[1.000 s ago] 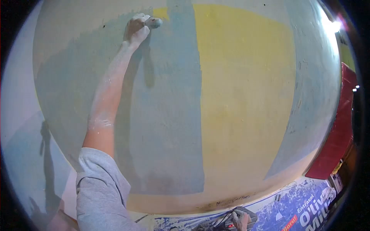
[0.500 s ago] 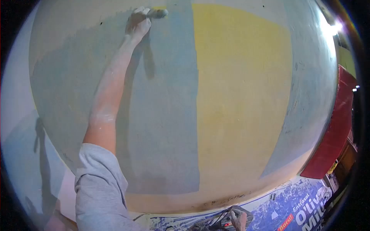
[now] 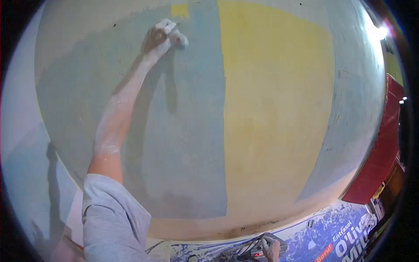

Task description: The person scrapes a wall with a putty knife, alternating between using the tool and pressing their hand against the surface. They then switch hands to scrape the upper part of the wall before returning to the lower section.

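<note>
My left hand (image 3: 159,36) is raised against the upper part of the wall, with its fingers closed. They grip a short, rounded, pale grey tool (image 3: 180,41) with a small red spot on it; I cannot tell its kind. White dust coats the hand and forearm. Just above it on the wall (image 3: 187,131) is a small yellow patch (image 3: 179,10). At the bottom edge, my right hand (image 3: 271,248), dusty and partly cut off, has its fingers curled at a dark, box-like object (image 3: 283,247) with thin cords beside it.
A wide yellow area (image 3: 275,100) covers the wall right of a blue-grey one. Dusty blue printed sheeting (image 3: 305,238) lies along the wall's foot. A dark red panel (image 3: 371,166) stands at the right, below a bright lamp (image 3: 381,32). Another wall (image 3: 26,174) meets this one at left.
My left hand has moved down a little with the tool, which now tilts downward. The small yellow patch above now shows more fully. My right hand has hardly moved.
</note>
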`<state>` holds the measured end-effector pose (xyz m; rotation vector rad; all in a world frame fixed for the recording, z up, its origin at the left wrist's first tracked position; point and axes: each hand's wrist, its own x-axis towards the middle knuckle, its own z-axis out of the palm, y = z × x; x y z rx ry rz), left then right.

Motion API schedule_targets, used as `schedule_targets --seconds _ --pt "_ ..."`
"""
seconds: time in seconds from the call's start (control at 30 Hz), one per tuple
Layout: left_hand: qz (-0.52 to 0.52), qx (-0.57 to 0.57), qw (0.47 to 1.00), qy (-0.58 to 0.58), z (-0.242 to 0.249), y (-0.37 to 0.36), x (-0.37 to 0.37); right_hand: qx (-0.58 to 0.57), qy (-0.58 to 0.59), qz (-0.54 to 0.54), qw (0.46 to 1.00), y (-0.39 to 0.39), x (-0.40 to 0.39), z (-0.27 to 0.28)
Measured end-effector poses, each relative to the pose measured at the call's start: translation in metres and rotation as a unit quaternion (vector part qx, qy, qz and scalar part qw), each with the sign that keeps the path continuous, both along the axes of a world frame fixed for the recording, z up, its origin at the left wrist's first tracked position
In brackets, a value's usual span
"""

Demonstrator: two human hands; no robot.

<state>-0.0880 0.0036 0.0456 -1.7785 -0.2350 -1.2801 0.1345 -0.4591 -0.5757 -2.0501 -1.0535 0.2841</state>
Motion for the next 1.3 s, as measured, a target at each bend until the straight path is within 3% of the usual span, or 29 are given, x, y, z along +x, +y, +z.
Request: schedule_targets --seconds 0.07,0.23,0.27,0.3,0.4,0.53,0.6,0.67,0.77,0.8,0.83,0.93,0.97,1.07,1.2,1.3 --pt "0.006 0.005 1.0 0.013 -0.006 -0.008 -0.002 -0.004 0.001 0.012 1.0 -0.001 -0.004 0.003" --pt "-0.019 -0.025 0.998 -0.057 0.032 -0.005 0.016 -0.015 -0.028 0.019 0.999 0.0 -0.007 0.01" --pt "-0.027 -0.002 0.998 -0.059 0.033 -0.006 0.014 -0.019 -0.029 0.022 0.999 -0.002 -0.009 0.011" --pt "0.045 0.013 0.998 -0.035 0.03 0.002 0.011 -0.011 -0.019 0.018 1.0 -0.002 -0.007 0.011" --pt "-0.012 0.019 0.999 -0.03 0.009 -0.007 0.009 0.013 -0.005 0.012 1.0 0.0 -0.004 -0.003" --pt "0.036 0.003 0.997 -0.062 0.054 -0.002 0.023 -0.06 -0.01 0.022 0.998 0.007 0.002 0.005" --pt "0.04 -0.024 0.996 -0.08 0.044 0.005 0.022 -0.021 0.031 0.002 0.999 0.018 0.006 0.007" --pt "0.021 0.018 0.999 -0.04 0.035 0.018 0.021 0.052 0.058 -0.033 0.996 0.029 0.004 0.009" --pt "-0.016 0.0 0.999 -0.052 0.033 0.004 0.022 0.111 -0.014 -0.027 0.993 0.058 0.006 0.032" --pt "-0.016 -0.024 0.998 -0.061 0.04 0.004 0.024 0.141 -0.045 -0.011 0.989 0.073 0.009 0.046" --pt "0.025 0.024 0.996 -0.077 0.053 0.007 0.029 0.156 -0.059 0.015 0.986 0.09 0.016 0.067" --pt "0.035 0.054 0.994 -0.09 0.055 0.007 0.03 0.202 -0.115 0.035 0.972 0.136 0.027 0.169" --pt "0.045 0.005 0.995 -0.091 0.048 0.003 0.029 0.257 -0.167 0.045 0.951 0.151 0.034 0.202" --pt "-0.004 0.054 0.997 -0.049 0.03 0.011 0.022 0.353 -0.279 0.051 0.892 0.197 0.049 0.287" --pt "0.063 -0.015 0.994 -0.087 0.063 -0.006 0.036 0.393 -0.407 0.014 0.824 0.281 0.054 0.392" --pt "0.057 0.012 0.995 -0.08 0.048 0.025 0.033 0.325 -0.417 -0.023 0.848 0.336 0.057 0.431"
